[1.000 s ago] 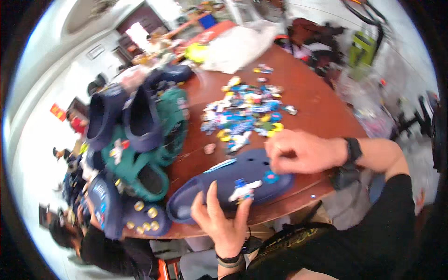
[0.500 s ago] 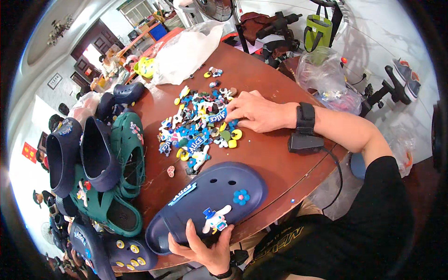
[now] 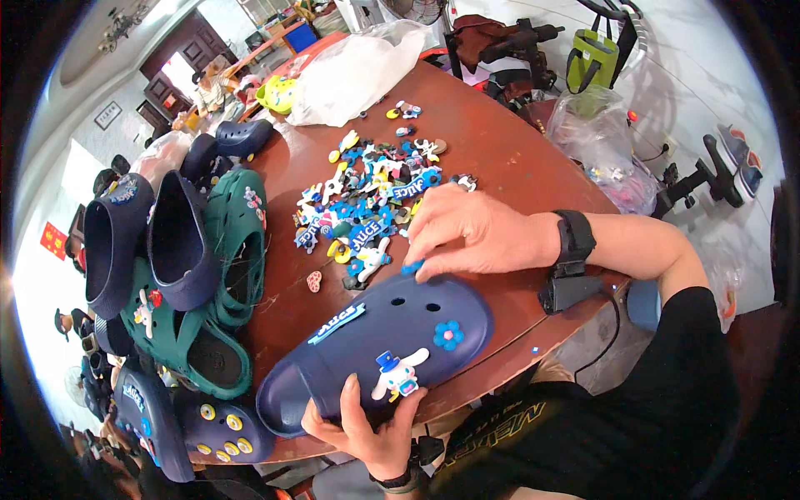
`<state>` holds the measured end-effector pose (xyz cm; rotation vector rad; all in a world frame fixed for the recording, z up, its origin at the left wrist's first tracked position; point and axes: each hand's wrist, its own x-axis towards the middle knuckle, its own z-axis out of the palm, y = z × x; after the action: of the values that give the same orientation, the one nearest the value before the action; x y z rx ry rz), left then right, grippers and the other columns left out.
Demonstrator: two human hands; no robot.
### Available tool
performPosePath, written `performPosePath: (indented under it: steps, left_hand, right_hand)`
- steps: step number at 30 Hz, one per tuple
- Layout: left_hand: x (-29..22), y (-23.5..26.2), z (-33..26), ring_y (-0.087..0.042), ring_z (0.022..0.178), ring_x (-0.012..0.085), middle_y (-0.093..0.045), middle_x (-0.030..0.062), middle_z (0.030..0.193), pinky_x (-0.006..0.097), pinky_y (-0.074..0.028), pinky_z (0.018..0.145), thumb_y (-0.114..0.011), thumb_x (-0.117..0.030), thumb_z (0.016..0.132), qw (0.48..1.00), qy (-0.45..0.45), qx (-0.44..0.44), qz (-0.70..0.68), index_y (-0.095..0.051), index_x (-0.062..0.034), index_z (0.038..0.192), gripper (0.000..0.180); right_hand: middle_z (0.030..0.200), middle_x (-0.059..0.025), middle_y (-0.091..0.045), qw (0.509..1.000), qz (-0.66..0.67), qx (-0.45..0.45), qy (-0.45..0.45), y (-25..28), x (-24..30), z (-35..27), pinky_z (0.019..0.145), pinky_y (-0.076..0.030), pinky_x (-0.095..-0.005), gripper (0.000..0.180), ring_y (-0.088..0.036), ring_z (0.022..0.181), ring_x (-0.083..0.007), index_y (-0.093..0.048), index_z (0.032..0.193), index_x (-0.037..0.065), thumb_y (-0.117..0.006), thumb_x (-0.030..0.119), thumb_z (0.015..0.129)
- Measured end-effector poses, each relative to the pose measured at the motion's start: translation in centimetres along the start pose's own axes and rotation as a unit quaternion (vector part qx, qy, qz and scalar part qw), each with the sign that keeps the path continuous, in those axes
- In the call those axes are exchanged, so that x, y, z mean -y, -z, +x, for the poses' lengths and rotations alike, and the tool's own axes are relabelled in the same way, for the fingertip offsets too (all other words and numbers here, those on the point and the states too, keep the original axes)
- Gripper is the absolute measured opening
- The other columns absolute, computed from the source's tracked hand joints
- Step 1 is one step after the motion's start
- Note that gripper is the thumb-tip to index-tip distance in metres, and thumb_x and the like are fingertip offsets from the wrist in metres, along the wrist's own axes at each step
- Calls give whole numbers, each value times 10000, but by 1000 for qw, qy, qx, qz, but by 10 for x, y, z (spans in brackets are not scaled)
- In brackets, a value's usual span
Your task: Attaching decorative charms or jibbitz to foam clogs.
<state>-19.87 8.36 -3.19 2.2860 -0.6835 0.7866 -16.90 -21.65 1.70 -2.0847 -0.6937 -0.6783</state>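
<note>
A navy clog (image 3: 375,337) lies on the brown table in front of me. My left hand (image 3: 371,437) grips its near side, thumb and fingers closed on the rim. Fixed on the clog are a blue lettered banner charm (image 3: 337,323), a white long-eared character charm with a blue hat (image 3: 399,373) and a blue flower charm (image 3: 448,336). Two bare holes show on its far side. Just above that side, my right hand (image 3: 479,233) pinches a small blue shoe charm (image 3: 412,267), partly hidden by the fingers. Behind the clog spreads a pile of mixed charms (image 3: 368,232).
Green clogs (image 3: 235,196) and more navy clogs (image 3: 117,242) crowd the table's left side. A heart charm (image 3: 314,282) lies apart from the pile. White plastic sheeting (image 3: 358,75) covers the far end, near a yellow-green clog (image 3: 277,94). Another person (image 3: 215,93) sits in the background.
My right hand has left the charm pile and come nearer, over the clog's far side, with a blue charm in its fingers. My left hand keeps its hold.
</note>
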Motion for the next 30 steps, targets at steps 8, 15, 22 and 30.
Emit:
performPosePath:
  steps: [8, 15, 22, 30]
  left_hand:
    - [-12, 5, 15, -417, 1189, 372, -335, 170, 1283, 496, -408, 962, -983, -344, 454, 999, 6, 40, -7, -613, -153, 1255, 903]
    - [-11, 3, 15, -418, 1178, 372, -335, 176, 1286, 493, -408, 961, -979, -345, 461, 999, 10, 38, -32, -629, -159, 1235, 870]
    - [-10, 4, 13, -419, 1176, 372, -339, 176, 1285, 504, -408, 957, -979, -369, 447, 999, -1, 38, -15, -635, -164, 1225, 875]
    - [-7, 1, 10, -407, 1195, 379, -337, 173, 1294, 507, -384, 984, -976, -390, 414, 999, 29, 32, -3, -628, -152, 1225, 914]
  right_hand:
    - [983, 2, -650, 986, -121, 82, 77, -11, 12, 5, 936, -350, -415, 117, -562, 1004, -190, -716, 932, 134, -712, 206, 839]
    - [913, 12, -629, 965, -212, 83, 128, -14, 22, 10, 937, -349, -438, 90, -551, 981, -189, -689, 900, 111, -672, 183, 849]
    - [868, -8, -619, 952, -240, 141, 128, -13, 32, 8, 941, -347, -431, 159, -564, 973, -194, -675, 864, 102, -611, 244, 894]
    - [763, -124, -663, 991, -131, -35, 6, 13, -16, 9, 677, -507, -406, 135, -650, 732, -311, -678, 785, 47, -610, 139, 858]
